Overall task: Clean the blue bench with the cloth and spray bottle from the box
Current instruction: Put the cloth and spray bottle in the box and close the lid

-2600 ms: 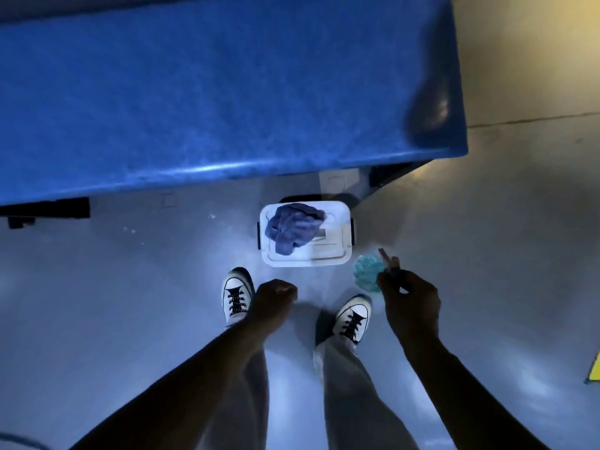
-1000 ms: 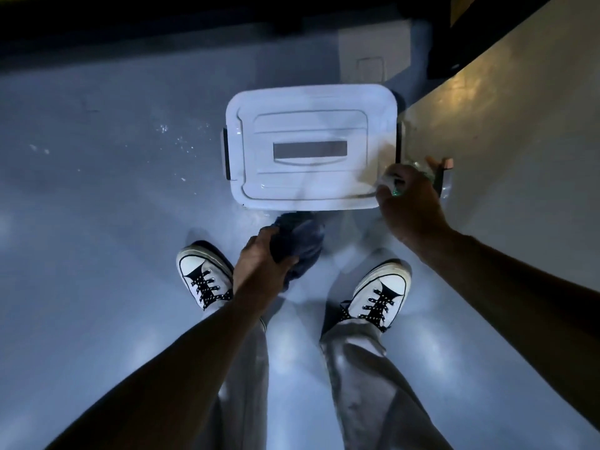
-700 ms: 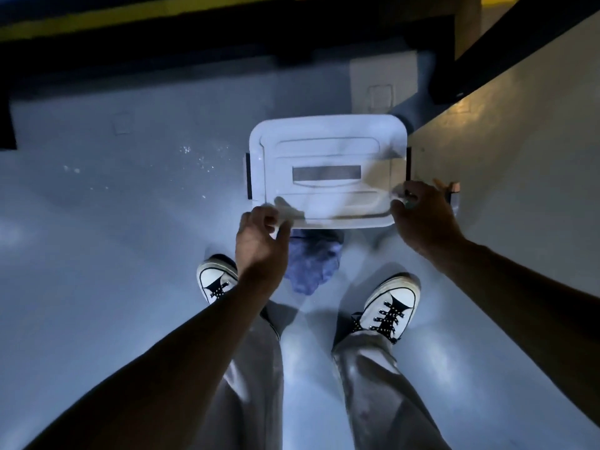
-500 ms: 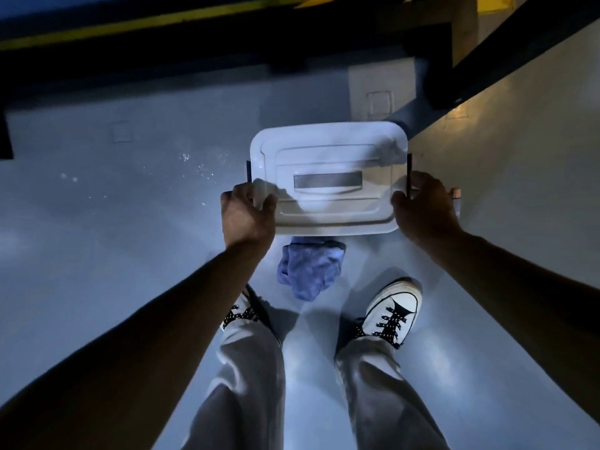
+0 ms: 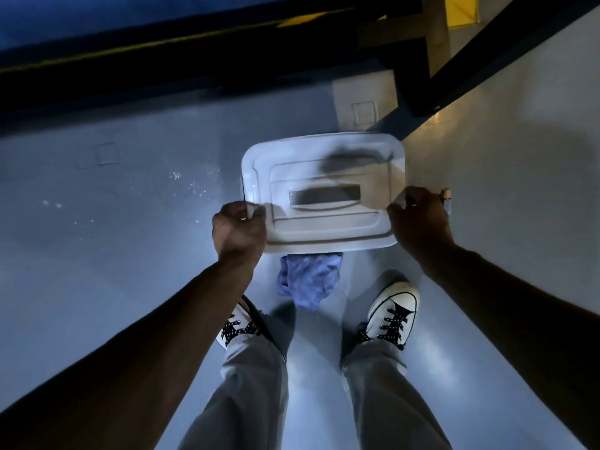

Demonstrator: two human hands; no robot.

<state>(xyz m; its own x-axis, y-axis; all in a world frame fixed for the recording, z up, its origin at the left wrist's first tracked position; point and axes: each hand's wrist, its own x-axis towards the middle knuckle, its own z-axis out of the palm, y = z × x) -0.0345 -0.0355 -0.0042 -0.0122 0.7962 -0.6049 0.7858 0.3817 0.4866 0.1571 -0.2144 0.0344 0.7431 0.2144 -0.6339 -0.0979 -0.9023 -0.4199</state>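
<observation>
A white plastic box with its lid [image 5: 324, 190] sits on the grey floor in front of my feet. My left hand [image 5: 238, 230] grips the lid's left edge at the dark latch. My right hand [image 5: 418, 219] grips the right edge. The lid looks blurred and covers the top of the blue cloth [image 5: 308, 280], which lies crumpled on the floor between my shoes. Only a small pinkish tip of the spray bottle [image 5: 446, 196] shows just past my right hand; the rest is hidden. The blue bench [image 5: 48, 17] shows as a dark strip at the top left.
My two white shoes [image 5: 240, 323] [image 5: 394, 310] stand close behind the box. A dark bench frame and leg [image 5: 418, 92] runs behind the box at the top. A yellow object [image 5: 461, 9] is at the top right. Grey floor spreads left and right.
My left hand dropped the cloth on the floor and went to the box's left edge. My right hand moved onto the right edge. The lid now looks closer and blurred.
</observation>
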